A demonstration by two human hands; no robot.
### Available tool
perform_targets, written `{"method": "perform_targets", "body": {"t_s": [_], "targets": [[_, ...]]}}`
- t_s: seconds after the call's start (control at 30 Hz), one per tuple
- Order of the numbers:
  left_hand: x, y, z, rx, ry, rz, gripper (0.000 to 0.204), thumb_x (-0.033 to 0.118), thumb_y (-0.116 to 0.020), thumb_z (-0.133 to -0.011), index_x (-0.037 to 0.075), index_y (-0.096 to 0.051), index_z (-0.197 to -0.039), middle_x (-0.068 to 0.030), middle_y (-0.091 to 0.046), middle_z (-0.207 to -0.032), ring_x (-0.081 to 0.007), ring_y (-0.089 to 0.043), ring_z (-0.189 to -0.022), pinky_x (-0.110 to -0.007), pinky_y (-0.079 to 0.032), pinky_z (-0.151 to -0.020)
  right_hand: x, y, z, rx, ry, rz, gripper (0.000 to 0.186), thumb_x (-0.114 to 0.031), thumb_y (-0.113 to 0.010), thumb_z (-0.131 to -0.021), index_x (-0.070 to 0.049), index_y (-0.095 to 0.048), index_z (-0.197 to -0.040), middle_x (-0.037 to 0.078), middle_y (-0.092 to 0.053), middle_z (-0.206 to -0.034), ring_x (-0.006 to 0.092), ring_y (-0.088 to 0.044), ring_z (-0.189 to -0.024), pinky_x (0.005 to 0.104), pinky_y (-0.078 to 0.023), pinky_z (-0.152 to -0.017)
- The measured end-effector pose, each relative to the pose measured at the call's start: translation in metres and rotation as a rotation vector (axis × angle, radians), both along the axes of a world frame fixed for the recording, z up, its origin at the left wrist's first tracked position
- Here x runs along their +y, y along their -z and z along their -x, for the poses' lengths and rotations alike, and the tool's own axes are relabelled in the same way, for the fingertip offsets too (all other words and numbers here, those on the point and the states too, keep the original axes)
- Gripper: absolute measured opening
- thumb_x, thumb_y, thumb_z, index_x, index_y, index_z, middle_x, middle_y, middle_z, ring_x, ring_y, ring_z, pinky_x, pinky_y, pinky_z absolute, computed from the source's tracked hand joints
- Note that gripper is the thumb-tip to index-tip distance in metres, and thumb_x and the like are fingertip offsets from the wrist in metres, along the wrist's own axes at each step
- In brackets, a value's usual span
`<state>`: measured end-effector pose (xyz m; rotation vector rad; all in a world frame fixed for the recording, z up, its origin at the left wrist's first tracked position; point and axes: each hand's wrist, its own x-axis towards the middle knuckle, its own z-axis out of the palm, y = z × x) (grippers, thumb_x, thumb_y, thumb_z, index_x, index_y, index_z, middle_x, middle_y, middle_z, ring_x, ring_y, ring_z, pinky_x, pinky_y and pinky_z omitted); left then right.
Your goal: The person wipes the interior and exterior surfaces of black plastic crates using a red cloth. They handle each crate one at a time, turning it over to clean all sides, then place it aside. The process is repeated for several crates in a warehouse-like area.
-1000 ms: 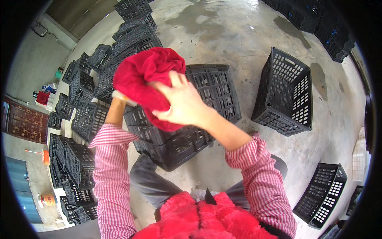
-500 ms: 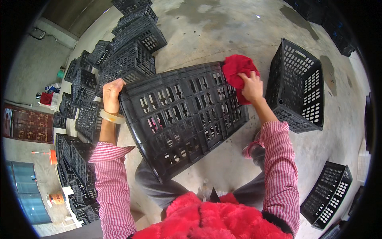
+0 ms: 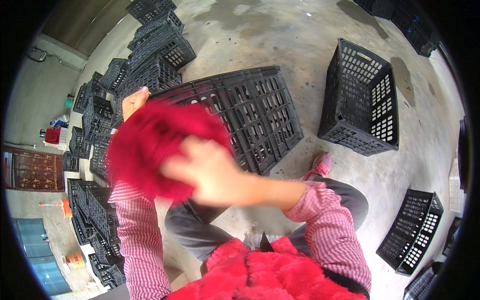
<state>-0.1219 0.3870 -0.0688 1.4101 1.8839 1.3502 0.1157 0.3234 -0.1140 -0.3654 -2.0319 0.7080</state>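
A black plastic crate [image 3: 255, 110] is tilted up in front of me, its slotted side facing me. My left hand [image 3: 134, 102] is closed on the crate's upper left corner; the wrist below it is covered by the cloth. My right hand [image 3: 207, 172], smeared by motion, is closed on a red cloth [image 3: 165, 135]. The cloth is bunched and blurred, in front of the crate's left part, and hides much of that side. Whether it touches the crate there I cannot tell.
A second black crate [image 3: 357, 100] stands on the concrete floor [image 3: 260, 45] to the right, and another crate [image 3: 410, 232] lies at the lower right. Stacked black crates [image 3: 155, 50] line the left side by the wall. My pink shoe [image 3: 320, 165] is right of the tilted crate.
My right hand has swept the red cloth from the crate's upper right corner across to its left part. The left hand keeps its grip on the corner, and the view has shifted slightly.
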Motion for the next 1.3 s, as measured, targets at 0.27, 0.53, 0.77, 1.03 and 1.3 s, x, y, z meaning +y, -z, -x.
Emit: {"method": "perform_targets", "body": {"t_s": [0.27,0.53,0.77,1.03,1.3], "targets": [[-0.02,0.009,0.022,0.145,0.172,-0.196,0.029,0.022,-0.054,-0.083,-0.002,-0.054,-0.066,0.005,-0.047,-0.063,-0.0054,-0.039,-0.061,-0.022,-0.03,-0.057,0.04,0.086,-0.057,-0.42,0.163,-0.335,0.028,-0.018,-0.053,-0.073,-0.023,-0.063,-0.098,0.007,-0.053,-0.092,0.0259,-0.055,-0.085,0.0402,-0.041,-0.067],[-0.024,0.017,0.035,0.118,0.146,-0.222,0.03,0.024,-0.054,-0.084,0.001,-0.051,-0.065,0.0053,-0.04,-0.062,-0.0055,-0.034,-0.059,-0.023,-0.027,-0.055,0.125,0.185,-0.127,-0.398,0.935,0.528,0.066,-0.008,-0.068,-0.066,-0.019,-0.042,-0.125,0.022,-0.053,-0.109,0.0398,-0.053,-0.1,0.0453,-0.046,-0.081],[-0.01,0.019,0.031,0.115,0.086,-0.249,0.032,0.025,-0.056,-0.086,0.001,-0.052,-0.064,0.0055,-0.043,-0.063,-0.0052,-0.035,-0.059,-0.023,-0.027,-0.055,0.046,0.097,-0.05,0.014,0.549,0.415,0.06,-0.008,-0.065,-0.065,-0.011,-0.046,-0.122,0.02,-0.058,-0.105,0.0379,-0.056,-0.098,0.0415,-0.045,-0.086],[-0.011,0.012,0.022,0.147,0.091,-0.202,0.027,0.021,-0.058,-0.085,0.0,-0.06,-0.069,0.0048,-0.05,-0.065,-0.0045,-0.041,-0.061,-0.021,-0.032,-0.058,-0.074,0.004,0.002,0.052,-0.18,-0.035,0.061,-0.013,-0.062,-0.064,-0.019,-0.049,-0.123,0.018,-0.05,-0.1,0.0343,-0.052,-0.085,0.0438,-0.042,-0.075],[-0.012,0.014,0.034,0.12,0.107,-0.249,0.026,0.02,-0.058,-0.085,-0.004,-0.065,-0.076,0.0024,-0.059,-0.073,-0.0062,-0.048,-0.067,-0.022,-0.037,-0.064,0.026,0.141,-0.09,-0.454,0.106,-0.276,0.039,-0.013,-0.054,-0.072,-0.023,-0.06,-0.109,0.008,-0.052,-0.089,0.0266,-0.052,-0.087,0.0405,-0.04,-0.073]]}}
